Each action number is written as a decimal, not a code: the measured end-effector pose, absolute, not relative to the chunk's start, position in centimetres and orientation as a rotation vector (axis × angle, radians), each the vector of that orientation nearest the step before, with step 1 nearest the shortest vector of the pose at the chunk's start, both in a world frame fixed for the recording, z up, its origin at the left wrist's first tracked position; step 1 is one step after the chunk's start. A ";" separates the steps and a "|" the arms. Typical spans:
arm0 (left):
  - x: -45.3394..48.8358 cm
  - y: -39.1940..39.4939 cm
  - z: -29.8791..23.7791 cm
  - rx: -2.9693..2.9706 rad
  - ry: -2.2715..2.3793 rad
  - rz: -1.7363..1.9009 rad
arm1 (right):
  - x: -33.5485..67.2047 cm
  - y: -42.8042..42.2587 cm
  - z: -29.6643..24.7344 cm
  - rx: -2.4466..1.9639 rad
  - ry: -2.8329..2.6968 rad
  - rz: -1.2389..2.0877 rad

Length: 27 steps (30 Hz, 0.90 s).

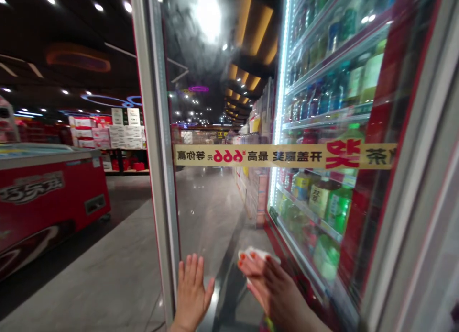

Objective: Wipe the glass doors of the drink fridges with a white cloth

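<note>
A glass door pane (215, 212) in a silver-and-red frame (155, 131) stands in front of me, with a mirrored yellow banner strip (283, 156) across it. My left hand (191, 293) is raised with its fingers spread, open and close to or against the glass, just right of the frame. My right hand (268, 286) grips a crumpled white cloth or tissue (258, 256) at the glass. To the right stand lit shelves of bottled drinks (319, 112) in a refrigerated cabinet.
A red chest freezer (50, 198) stands at the left, with stacked cartons (114, 131) behind it. A polished grey floor (93, 270) runs ahead to a long aisle of boxed goods (253, 179). The cabinet's silver frame (405, 155) fills the right edge.
</note>
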State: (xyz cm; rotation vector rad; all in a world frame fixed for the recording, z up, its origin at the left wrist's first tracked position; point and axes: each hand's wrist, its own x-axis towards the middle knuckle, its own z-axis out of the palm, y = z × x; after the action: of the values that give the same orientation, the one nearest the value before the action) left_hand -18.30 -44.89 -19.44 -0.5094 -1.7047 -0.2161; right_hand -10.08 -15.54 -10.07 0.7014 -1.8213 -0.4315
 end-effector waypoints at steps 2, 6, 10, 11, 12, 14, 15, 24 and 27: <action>-18.5 -45.0 -19.7 -0.498 -1.720 -0.234 | -9.4 -14.5 -11.6 0.854 -1.818 -0.498; -18.9 -45.2 -21.1 -0.452 -1.728 -0.250 | -9.9 -13.8 -6.0 0.387 -1.844 -0.393; -19.2 -45.1 -22.3 -0.426 -1.723 -0.277 | -12.2 -21.1 -1.5 0.218 -1.720 -0.299; -19.3 -45.2 -22.5 -0.424 -1.724 -0.281 | -12.2 -22.9 -2.6 0.336 -1.714 -0.322; -19.3 -45.3 -22.7 -0.424 -1.725 -0.285 | -11.9 -24.3 -4.3 0.477 -1.710 -0.358; -19.3 -45.6 -23.0 -0.427 -1.734 -0.294 | -10.7 -25.4 -8.6 0.730 -1.679 -0.426; -19.2 -45.8 -23.2 -0.429 -1.745 -0.300 | -10.1 -25.1 -10.3 0.823 -1.662 -0.448; -17.9 -44.4 -22.9 -0.403 -1.761 -0.382 | -14.8 -28.7 2.4 0.347 -1.766 -0.305; -17.6 -44.0 -22.5 -0.414 -1.706 -0.452 | -14.6 -29.1 -0.4 0.629 -1.780 -0.426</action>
State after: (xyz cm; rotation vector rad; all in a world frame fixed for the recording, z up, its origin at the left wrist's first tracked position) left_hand -17.64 -44.01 -22.50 -0.4139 -1.7056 -0.4520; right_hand -14.61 -29.06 -0.39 0.6292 -1.7805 -0.4265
